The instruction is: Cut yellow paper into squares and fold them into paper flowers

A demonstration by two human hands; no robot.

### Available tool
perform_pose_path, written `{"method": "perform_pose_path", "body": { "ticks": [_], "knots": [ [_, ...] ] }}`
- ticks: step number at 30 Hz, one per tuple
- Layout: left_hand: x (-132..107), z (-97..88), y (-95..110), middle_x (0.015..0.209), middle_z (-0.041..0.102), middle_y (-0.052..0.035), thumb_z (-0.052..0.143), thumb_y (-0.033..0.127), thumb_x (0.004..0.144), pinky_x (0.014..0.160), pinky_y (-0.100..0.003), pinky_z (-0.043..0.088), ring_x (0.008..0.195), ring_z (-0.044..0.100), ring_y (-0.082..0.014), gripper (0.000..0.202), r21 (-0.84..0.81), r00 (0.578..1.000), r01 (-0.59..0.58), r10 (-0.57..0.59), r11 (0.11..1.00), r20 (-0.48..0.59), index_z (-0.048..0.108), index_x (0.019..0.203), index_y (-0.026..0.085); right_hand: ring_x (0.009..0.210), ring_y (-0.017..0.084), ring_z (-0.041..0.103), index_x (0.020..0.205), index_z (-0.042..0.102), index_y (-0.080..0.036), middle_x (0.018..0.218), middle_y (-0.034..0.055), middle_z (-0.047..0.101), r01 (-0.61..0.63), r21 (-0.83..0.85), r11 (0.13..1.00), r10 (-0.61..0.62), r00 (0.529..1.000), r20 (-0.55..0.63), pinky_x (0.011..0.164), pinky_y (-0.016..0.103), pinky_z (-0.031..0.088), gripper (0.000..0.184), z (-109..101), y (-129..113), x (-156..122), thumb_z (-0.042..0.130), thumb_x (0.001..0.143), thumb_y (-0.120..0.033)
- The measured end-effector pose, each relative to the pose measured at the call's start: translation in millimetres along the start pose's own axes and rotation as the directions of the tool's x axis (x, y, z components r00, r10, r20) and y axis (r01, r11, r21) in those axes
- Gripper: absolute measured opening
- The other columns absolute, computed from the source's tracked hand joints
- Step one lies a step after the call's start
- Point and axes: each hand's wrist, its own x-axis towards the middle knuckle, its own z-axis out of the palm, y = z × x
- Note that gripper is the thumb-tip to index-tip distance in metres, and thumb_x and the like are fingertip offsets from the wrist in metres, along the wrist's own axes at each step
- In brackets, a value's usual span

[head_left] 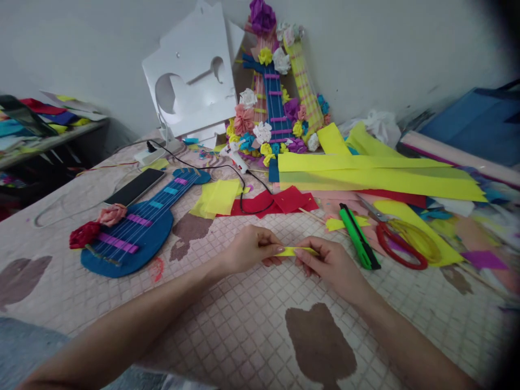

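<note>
Between my hands stretches a narrow strip of yellow crepe paper (289, 251), held just above the table. My left hand (252, 248) pinches its left end between thumb and fingers. The other end is gripped the same way by my right hand (325, 262). Just right of that hand lies a green box cutter (357, 235), with red-handled scissors (400, 246) beyond it. Red crepe paper (280, 201) and a small stack of yellow paper squares (217, 196) lie past my fingers. To the left rests a blue paper guitar (142, 227) with purple strips and two paper roses.
A black phone (135, 187) lies behind the guitar. A white glue gun (234, 157) trails a black cord across the table. Decorated paper guitars (276, 103) lean on the wall beside a white foam board (195, 70). Long yellow paper sheets (365, 170) and scraps cover the right side.
</note>
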Motion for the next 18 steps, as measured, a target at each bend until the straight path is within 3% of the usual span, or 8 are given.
{"method": "perform_pose_path", "body": {
  "ticks": [5, 9, 14, 18],
  "knots": [
    [0, -2.5, 3, 0.068, 0.07, -0.0059, 0.072, 0.031, 0.072, 0.056, -0.021, 0.053, 0.059, 0.066, -0.012, 0.025, -0.096, 0.997, 0.073, -0.071, 0.993, 0.016, 0.064, 0.078, 0.008, 0.045, 0.009, 0.05, 0.08, 0.059, -0.018, 0.062, -0.0001, 0.06, -0.031, 0.081, 0.996, 0.037, 0.997, -0.069, 0.041, 0.023, 0.038, 0.029, -16, 7, 0, 0.052, 0.085, -0.045],
    [-1, -0.3, 5, 0.068, 0.07, -0.0055, 0.072, 0.031, 0.071, 0.055, -0.019, 0.053, 0.058, 0.066, -0.011, 0.024, -0.098, 0.997, 0.075, -0.074, 0.992, 0.015, 0.064, 0.076, 0.008, 0.051, 0.01, 0.05, 0.093, 0.057, -0.019, 0.063, -0.0026, 0.056, 0.019, 0.106, 0.994, -0.012, 0.997, -0.071, 0.044, 0.022, 0.04, 0.028, -13, 3, 0, 0.059, 0.08, -0.044],
    [-1, 2.2, 2, 0.066, 0.069, -0.0034, 0.073, 0.028, 0.07, 0.059, -0.02, 0.054, 0.062, 0.068, -0.012, 0.023, -0.071, 0.996, 0.095, -0.094, 0.993, 0.011, 0.065, 0.08, 0.01, 0.048, 0.008, 0.047, 0.074, 0.055, -0.019, 0.059, -0.004, 0.053, -0.012, 0.097, 0.995, 0.014, 1.0, -0.019, 0.044, 0.022, 0.037, 0.022, -2, 2, 2, 0.063, 0.077, -0.04],
    [-3, -11.1, -2, 0.071, 0.07, -0.0043, 0.073, 0.029, 0.069, 0.06, -0.021, 0.054, 0.063, 0.067, -0.0116, 0.025, -0.059, 0.995, 0.093, -0.09, 0.994, 0.042, 0.064, 0.083, 0.011, 0.046, 0.008, 0.045, 0.072, 0.054, -0.02, 0.057, -0.0046, 0.053, 0.008, 0.101, 0.995, -0.003, 0.999, -0.054, 0.042, 0.022, 0.036, 0.023, -7, 7, 2, 0.062, 0.077, -0.041]
  ]
}}
